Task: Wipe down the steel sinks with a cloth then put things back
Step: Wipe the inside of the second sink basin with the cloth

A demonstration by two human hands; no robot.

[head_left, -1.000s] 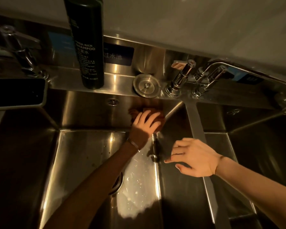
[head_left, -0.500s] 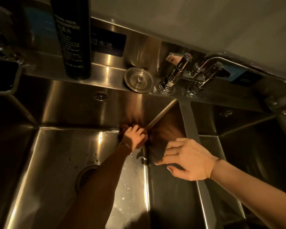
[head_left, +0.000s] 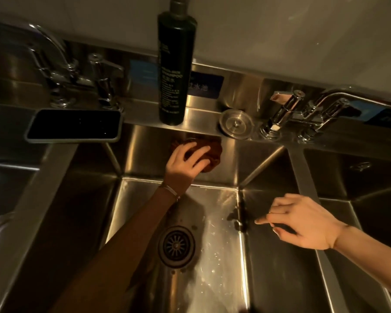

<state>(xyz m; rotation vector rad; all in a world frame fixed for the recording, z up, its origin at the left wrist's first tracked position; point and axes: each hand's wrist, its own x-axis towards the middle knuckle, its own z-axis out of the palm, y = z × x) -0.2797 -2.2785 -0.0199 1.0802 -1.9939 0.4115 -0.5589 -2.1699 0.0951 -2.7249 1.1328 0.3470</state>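
Observation:
My left hand (head_left: 186, 163) presses a dark brown cloth (head_left: 211, 152) against the back wall of the middle steel sink (head_left: 145, 199), just below the ledge, with its fingers spread over the cloth. My right hand (head_left: 303, 224) hovers over the sink's right wall, fingers loosely extended toward the left, holding nothing. The round drain (head_left: 176, 245) lies on the wet sink floor below my left forearm.
On the back ledge stand a tall dark shampoo bottle (head_left: 175, 71) and a round steel drain stopper (head_left: 235, 126). A black phone (head_left: 75, 125) lies on the ledge at left. Taps stand at back left (head_left: 61, 82) and back right (head_left: 287, 114). More sinks flank both sides.
My left hand has slid the cloth left and up along the back wall, out of the right corner. The view has shifted right, and my right hand stays by the right wall.

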